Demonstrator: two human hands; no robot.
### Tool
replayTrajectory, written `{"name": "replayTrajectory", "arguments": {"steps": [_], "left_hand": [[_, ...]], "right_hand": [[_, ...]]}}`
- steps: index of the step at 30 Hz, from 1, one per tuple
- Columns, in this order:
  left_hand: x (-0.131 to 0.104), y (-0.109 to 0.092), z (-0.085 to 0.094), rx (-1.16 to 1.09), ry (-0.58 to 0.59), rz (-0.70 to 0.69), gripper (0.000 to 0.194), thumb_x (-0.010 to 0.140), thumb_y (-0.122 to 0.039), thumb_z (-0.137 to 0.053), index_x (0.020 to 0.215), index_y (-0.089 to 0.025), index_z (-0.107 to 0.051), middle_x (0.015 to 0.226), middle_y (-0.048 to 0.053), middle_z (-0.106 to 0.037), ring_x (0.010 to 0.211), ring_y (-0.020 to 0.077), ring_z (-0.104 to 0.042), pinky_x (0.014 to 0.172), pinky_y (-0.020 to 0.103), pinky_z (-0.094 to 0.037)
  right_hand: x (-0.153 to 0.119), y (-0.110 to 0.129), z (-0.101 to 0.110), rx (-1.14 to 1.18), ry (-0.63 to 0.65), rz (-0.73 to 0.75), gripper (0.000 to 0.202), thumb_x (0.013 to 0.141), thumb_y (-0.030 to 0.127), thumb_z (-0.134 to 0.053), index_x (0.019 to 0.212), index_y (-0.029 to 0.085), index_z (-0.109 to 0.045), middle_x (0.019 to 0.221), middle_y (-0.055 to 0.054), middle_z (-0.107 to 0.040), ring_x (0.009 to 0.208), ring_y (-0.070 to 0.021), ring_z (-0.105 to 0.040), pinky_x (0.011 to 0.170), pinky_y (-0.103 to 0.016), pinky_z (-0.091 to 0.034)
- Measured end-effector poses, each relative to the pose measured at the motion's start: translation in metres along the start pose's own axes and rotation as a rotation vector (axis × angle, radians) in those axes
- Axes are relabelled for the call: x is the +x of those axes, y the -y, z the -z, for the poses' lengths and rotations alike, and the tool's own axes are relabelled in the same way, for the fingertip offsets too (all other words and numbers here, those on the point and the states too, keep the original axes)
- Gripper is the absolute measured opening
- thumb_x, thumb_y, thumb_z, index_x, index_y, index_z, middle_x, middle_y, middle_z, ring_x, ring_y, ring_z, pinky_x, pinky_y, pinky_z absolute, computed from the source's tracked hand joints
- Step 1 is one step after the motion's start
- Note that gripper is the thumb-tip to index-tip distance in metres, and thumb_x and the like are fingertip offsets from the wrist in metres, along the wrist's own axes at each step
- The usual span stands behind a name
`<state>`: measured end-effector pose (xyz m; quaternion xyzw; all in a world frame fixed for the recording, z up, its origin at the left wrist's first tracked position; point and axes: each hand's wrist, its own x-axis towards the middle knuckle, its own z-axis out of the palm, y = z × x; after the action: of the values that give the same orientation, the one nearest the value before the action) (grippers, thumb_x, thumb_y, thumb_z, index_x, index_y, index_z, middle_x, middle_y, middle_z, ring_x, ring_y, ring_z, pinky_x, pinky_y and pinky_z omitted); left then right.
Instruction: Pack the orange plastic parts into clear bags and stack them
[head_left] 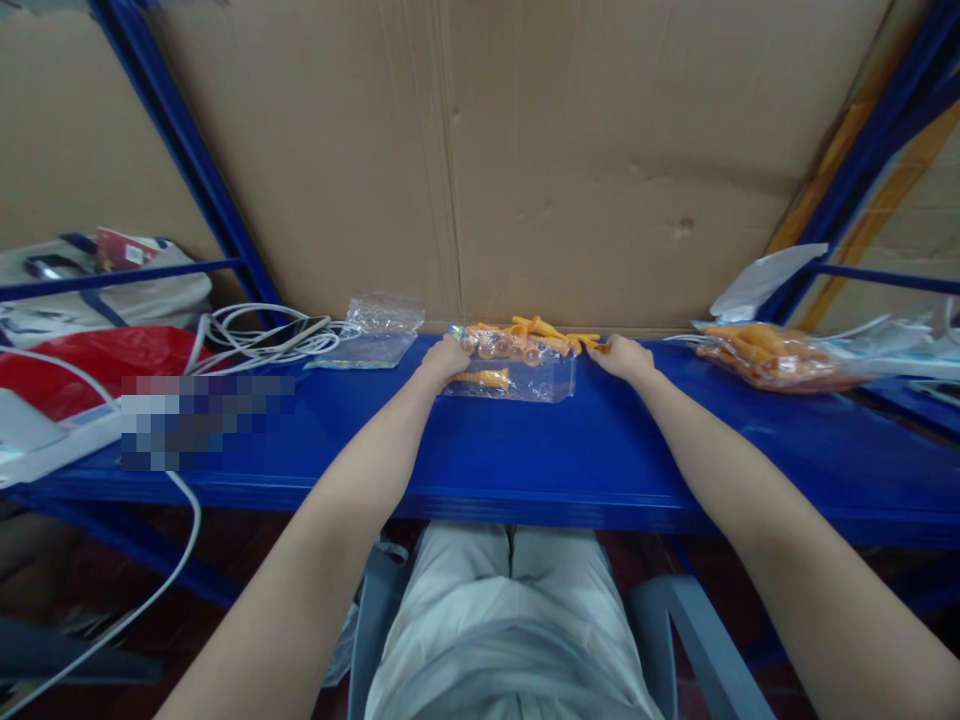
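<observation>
My left hand is closed on the left end of a clear plastic bag that lies flat on the blue shelf. An orange plastic piece, slim with a flared end, shows inside the bag. Loose orange pieces of a similar look lie in a pile just behind the bag, some partly hidden by it. At the right end of this pile, the fingers of my right hand pinch one orange piece. Its exact shape is mostly covered by the fingers.
A filled bag of orange pieces sits on the right. Leftward lie an empty-looking clear bag, coiled white cables, a red bag and a white power strip. Cardboard backs the blue shelf.
</observation>
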<state>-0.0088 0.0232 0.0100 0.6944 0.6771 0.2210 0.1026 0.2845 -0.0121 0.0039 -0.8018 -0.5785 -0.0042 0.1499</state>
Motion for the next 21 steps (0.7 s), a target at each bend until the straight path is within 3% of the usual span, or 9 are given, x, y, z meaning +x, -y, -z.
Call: {"name": "replayTrajectory", "arguments": {"steps": [3, 9, 14, 17, 21], "left_hand": [[-0.002, -0.004, 0.001, 0.093, -0.035, 0.092, 0.056, 0.086, -0.036, -0.059, 0.129, -0.002, -0.05, 0.13, 0.029, -0.058, 0.118, 0.0331, -0.06, 0.092, 0.033, -0.047], [-0.005, -0.007, 0.003, 0.112, -0.018, 0.088, 0.056, 0.088, -0.038, -0.057, 0.131, -0.004, -0.047, 0.133, 0.027, -0.057, 0.119, 0.0312, -0.06, 0.093, 0.032, -0.047], [-0.006, -0.008, 0.004, 0.106, -0.015, 0.091, 0.058, 0.087, -0.041, -0.056, 0.13, -0.004, -0.045, 0.134, 0.028, -0.056, 0.12, 0.0315, -0.059, 0.094, 0.032, -0.046], [-0.006, -0.008, 0.004, 0.095, -0.021, 0.088, 0.057, 0.089, -0.042, -0.053, 0.131, -0.004, -0.045, 0.133, 0.027, -0.056, 0.12, 0.032, -0.059, 0.094, 0.033, -0.045], [-0.005, -0.007, 0.004, 0.081, -0.033, 0.088, 0.059, 0.089, -0.044, -0.053, 0.131, -0.003, -0.046, 0.133, 0.027, -0.057, 0.12, 0.0322, -0.058, 0.093, 0.032, -0.045]], "right_hand": [[0.001, 0.0, 0.002, 0.044, 0.02, -0.052, 0.053, 0.089, 0.047, -0.048, 0.123, 0.008, -0.06, 0.12, -0.023, -0.065, 0.118, -0.0334, -0.059, 0.091, -0.04, -0.048], [0.002, -0.006, 0.005, 0.115, 0.007, -0.158, 0.066, 0.085, 0.05, -0.052, 0.131, 0.002, -0.054, 0.127, -0.028, -0.059, 0.122, -0.0349, -0.056, 0.095, -0.04, -0.047], [0.005, -0.013, 0.004, 0.099, 0.008, -0.191, 0.054, 0.085, 0.043, -0.057, 0.121, 0.004, -0.062, 0.123, -0.028, -0.061, 0.12, -0.0358, -0.058, 0.094, -0.041, -0.047], [0.009, -0.02, 0.005, 0.194, -0.061, -0.228, 0.047, 0.085, 0.04, -0.058, 0.115, 0.005, -0.064, 0.117, -0.026, -0.064, 0.114, -0.0336, -0.061, 0.09, -0.039, -0.049], [0.018, -0.031, 0.011, 0.482, -0.278, -0.266, 0.039, 0.09, 0.035, -0.051, 0.117, 0.009, -0.06, 0.103, -0.018, -0.066, 0.096, -0.0253, -0.064, 0.079, -0.033, -0.049]]}}
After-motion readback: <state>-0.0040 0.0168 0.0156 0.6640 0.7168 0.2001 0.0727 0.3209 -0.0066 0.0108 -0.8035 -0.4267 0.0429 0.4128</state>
